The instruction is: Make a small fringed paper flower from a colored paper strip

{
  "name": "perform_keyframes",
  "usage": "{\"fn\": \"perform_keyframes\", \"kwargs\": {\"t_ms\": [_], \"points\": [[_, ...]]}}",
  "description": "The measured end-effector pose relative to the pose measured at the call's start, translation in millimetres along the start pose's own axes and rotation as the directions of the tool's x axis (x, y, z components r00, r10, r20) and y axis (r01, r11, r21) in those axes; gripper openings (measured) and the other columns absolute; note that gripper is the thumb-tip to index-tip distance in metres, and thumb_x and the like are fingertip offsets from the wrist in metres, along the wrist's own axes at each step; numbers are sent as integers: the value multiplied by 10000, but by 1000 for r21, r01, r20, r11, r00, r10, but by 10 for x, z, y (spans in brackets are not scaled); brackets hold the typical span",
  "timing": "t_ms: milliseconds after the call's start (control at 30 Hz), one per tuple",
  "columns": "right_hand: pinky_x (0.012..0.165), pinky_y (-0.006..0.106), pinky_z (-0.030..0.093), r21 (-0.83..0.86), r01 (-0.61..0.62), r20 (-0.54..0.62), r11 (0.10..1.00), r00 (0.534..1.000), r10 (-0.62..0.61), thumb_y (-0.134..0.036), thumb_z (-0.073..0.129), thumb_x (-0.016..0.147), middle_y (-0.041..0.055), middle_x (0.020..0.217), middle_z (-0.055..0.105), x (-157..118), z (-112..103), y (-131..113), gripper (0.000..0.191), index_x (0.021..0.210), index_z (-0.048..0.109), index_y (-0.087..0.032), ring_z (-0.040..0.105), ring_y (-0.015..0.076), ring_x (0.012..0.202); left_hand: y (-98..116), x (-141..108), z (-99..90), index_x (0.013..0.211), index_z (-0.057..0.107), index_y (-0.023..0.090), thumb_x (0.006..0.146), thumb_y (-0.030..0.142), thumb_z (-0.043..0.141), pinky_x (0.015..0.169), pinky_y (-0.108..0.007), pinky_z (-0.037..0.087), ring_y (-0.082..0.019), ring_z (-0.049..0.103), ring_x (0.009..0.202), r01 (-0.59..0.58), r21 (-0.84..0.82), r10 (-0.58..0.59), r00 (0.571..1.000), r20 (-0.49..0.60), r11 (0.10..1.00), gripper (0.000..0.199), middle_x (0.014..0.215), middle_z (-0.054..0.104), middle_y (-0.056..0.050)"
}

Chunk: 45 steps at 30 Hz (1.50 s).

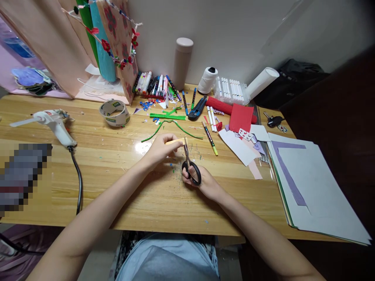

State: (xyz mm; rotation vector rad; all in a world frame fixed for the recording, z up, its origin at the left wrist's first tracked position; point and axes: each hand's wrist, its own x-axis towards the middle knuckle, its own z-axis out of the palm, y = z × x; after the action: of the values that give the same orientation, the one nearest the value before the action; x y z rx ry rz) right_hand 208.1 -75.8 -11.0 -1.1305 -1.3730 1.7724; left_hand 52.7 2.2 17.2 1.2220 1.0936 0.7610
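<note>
Near the middle of the wooden table, my left hand (164, 147) pinches a thin yellow-orange strip (177, 141). The strip's right end lies at the blades of the black-handled scissors (187, 158). My right hand (197, 178) is closed around the scissors' handles, with fingers through the loops and the blades pointing away from me. Just beyond my hands lies a bent green stem (184, 130), and behind it a flat green strip (166, 116). Small coloured scraps are scattered on the wood below the blades.
A glue gun (55, 123) with a black cable and a tape roll (114, 113) are at the left. Markers (210, 138), a utility knife (197, 108) and red paper (241, 117) lie beyond my right hand. A paper stack (319, 183) covers the right side.
</note>
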Motion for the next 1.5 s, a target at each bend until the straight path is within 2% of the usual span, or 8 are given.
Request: {"fn": "perform_keyframes", "kwargs": {"t_ms": [333,667,767,867,1000,1500], "points": [[490,239,212,-43,32,-83,999,996,-36,-619,424,836,-36,604,350,6,6,46,474,663,395,-179,305,83,526,-18,14,-18,599,476,161,688,358,624,515,-208,429,-72,466,488,17,-44,-16,1000,19,999,262,536,451,55],[477,233,223,-57,33,-134,998,990,-40,-625,446,822,-35,574,368,12,8,70,487,634,399,-178,320,79,507,-24,20,-26,595,477,157,709,358,614,524,-212,435,-74,478,502,12,-57,-10,999,36,998,269,555,472,46],[456,228,206,14,7,-87,1000,996,-6,-647,461,800,-45,546,378,14,8,39,492,658,410,-178,308,72,478,-25,20,-25,598,480,156,707,356,615,525,-213,436,-73,476,498,16,-56,-14,999,36,998,264,551,468,48],[443,220,213,103,-20,32,995,999,16,-693,441,776,-46,567,402,10,0,13,519,721,424,-177,305,67,468,-21,15,-22,603,484,155,702,349,619,526,-209,436,-67,466,492,14,-48,-13,999,33,999,256,546,454,56],[435,212,206,119,-54,132,991,990,38,-723,375,781,-47,611,401,-3,-19,16,547,772,426,-179,280,60,470,-9,7,-18,604,473,159,701,352,617,522,-204,434,-74,491,504,23,-43,-22,999,36,999,260,544,453,57],[435,220,182,60,-46,41,997,998,44,-687,423,791,-53,567,348,5,-23,23,510,708,401,-184,257,67,478,-12,13,-19,571,466,159,688,342,620,496,-198,403,-74,468,481,-1,-13,2,1000,14,1000,267,518,466,47]]}}
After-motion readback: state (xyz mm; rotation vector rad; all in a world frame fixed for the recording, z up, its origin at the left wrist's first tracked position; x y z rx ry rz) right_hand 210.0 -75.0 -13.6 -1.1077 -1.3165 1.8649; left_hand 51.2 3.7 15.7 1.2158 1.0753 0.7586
